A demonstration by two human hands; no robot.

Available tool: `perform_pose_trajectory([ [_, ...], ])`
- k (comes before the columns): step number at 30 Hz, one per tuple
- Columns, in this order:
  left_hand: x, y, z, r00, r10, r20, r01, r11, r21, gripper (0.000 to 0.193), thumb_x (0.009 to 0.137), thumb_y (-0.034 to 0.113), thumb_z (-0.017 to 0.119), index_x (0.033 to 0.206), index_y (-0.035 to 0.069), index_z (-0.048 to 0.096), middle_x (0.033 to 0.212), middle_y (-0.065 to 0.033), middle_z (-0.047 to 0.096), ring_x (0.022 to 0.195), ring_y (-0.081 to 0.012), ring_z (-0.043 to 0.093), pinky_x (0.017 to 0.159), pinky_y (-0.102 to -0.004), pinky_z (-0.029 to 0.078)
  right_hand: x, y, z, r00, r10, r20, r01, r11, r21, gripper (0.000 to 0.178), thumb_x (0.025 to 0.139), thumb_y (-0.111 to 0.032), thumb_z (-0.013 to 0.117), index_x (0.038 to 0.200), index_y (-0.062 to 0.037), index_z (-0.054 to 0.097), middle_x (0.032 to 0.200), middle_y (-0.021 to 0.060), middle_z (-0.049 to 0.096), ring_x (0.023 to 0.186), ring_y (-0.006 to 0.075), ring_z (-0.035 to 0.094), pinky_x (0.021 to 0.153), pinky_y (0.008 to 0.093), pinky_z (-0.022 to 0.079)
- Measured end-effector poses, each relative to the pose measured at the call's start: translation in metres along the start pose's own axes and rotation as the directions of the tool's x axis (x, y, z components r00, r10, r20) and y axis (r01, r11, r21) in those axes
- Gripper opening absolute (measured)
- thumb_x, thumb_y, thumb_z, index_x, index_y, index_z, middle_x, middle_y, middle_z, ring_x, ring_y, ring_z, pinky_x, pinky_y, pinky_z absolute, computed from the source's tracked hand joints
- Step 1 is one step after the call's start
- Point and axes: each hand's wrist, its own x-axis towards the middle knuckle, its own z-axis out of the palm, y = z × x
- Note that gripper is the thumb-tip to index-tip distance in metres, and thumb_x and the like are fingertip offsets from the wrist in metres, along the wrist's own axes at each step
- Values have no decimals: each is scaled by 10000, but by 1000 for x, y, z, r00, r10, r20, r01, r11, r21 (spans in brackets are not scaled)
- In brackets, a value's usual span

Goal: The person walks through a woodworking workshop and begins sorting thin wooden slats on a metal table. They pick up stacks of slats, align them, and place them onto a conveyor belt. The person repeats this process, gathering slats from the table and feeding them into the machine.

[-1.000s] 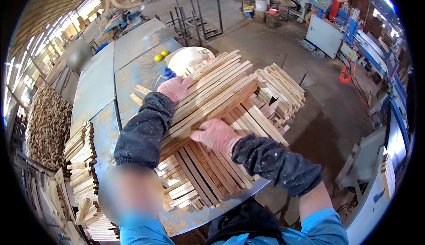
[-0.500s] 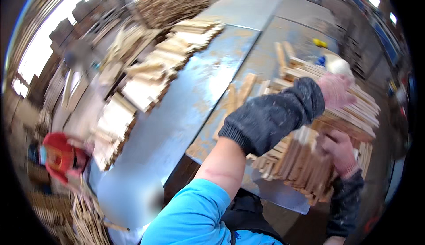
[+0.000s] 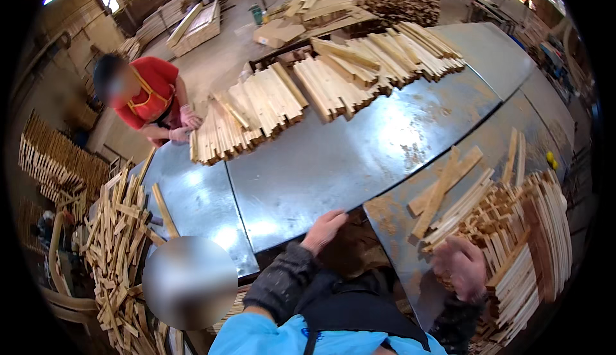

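My left hand (image 3: 325, 230) is at the near edge of the metal-topped table (image 3: 301, 181), its fingers stretched out to the right and nothing in them. Beside the near end of a stack of wooden strips (image 3: 513, 265) is my right hand (image 3: 459, 268). Motion smears its fingers, and I cannot tell whether they touch the wood. Just beyond that hand, a few loose wooden pieces (image 3: 443, 191) lie crossed on the dusty right-hand tabletop (image 3: 391, 226).
Rows of pale wooden strips (image 3: 256, 111) line the table's far side. A person in red (image 3: 151, 92) has both hands at their left end. Loose sticks (image 3: 122, 246) form a heap at left. A dark gap (image 3: 353, 246) separates the tabletops before me.
My view has swung left. My left hand has come off the wooden stack and across to the table edge. My right hand has drawn back from the strips to the stack's near side.
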Motion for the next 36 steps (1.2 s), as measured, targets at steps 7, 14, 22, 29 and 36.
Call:
perform_pose_trajectory([
  [7,-90,-123,-217,827,-334,-453,145,904,-402,483,1015,317,722,1391,18,672,1061,-11,703,906,-125,643,823,-285,513,197,98,167,889,358,285,-353,933,-68,510,1043,-228,702,1433,75,574,1174,151,722,994,224,721,851,357,599],
  [14,-43,-103,-250,751,-434,-497,117,829,-547,478,1016,305,721,1365,-21,691,1037,4,698,887,-114,635,791,-281,506,367,204,246,744,599,295,-415,761,-499,456,1012,-266,718,1349,35,655,1069,89,697,933,191,688,823,336,581],
  [22,100,-95,-283,754,-468,-461,222,842,-492,603,1030,359,704,1483,-25,601,1225,-65,693,1083,-185,644,954,-342,525,608,248,342,936,246,253,152,366,-918,685,960,-374,702,1484,46,569,1502,294,603,1386,439,585,1143,464,478],
  [29,253,-54,-347,479,-399,-782,-32,882,-470,861,989,283,739,1636,-85,306,1373,-190,587,1162,-265,590,1019,-388,503,755,202,426,976,41,214,192,304,-933,778,1006,-408,625,1603,35,394,1535,318,545,1427,468,516,1212,479,407],
  [36,319,-94,-413,348,-315,-883,-111,922,-372,901,918,219,833,1600,-74,322,1487,-239,522,1321,-315,546,1122,-409,462,853,290,442,974,-126,187,204,137,-969,829,987,-474,651,1627,-18,386,1585,305,479,1434,471,495,1214,489,405],
])
